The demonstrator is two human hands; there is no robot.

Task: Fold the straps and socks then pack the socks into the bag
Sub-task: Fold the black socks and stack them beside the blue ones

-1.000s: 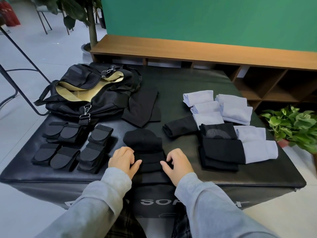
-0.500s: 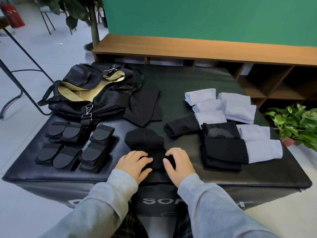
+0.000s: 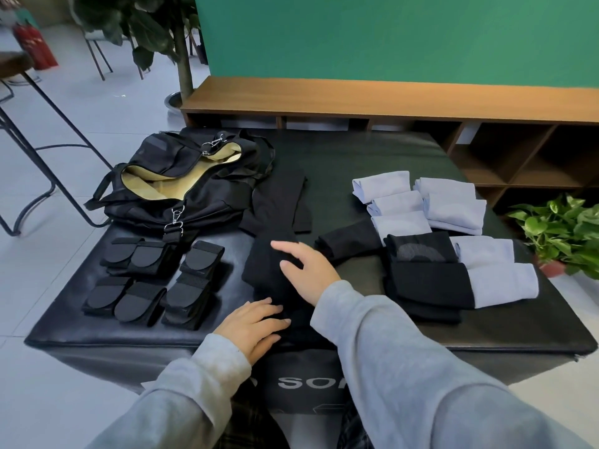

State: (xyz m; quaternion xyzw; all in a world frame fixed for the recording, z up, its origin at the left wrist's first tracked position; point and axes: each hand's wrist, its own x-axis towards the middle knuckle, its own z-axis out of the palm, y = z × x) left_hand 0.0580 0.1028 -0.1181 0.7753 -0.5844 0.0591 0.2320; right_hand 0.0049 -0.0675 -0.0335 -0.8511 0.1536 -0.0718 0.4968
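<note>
Bright, even daylight with soft, faint shadows. The black surface (image 3: 356,163) shows a dull sheen along its near-left edge. Wide-angle bending curves the edges; the black fabrics lose detail, slightly soft.

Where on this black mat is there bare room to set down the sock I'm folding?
Bare mat lies along the far edge, between the bag and the pale folded socks. A strip runs along the near right edge, before the black sock stack. The left, around the folded straps, is crowded.
</note>
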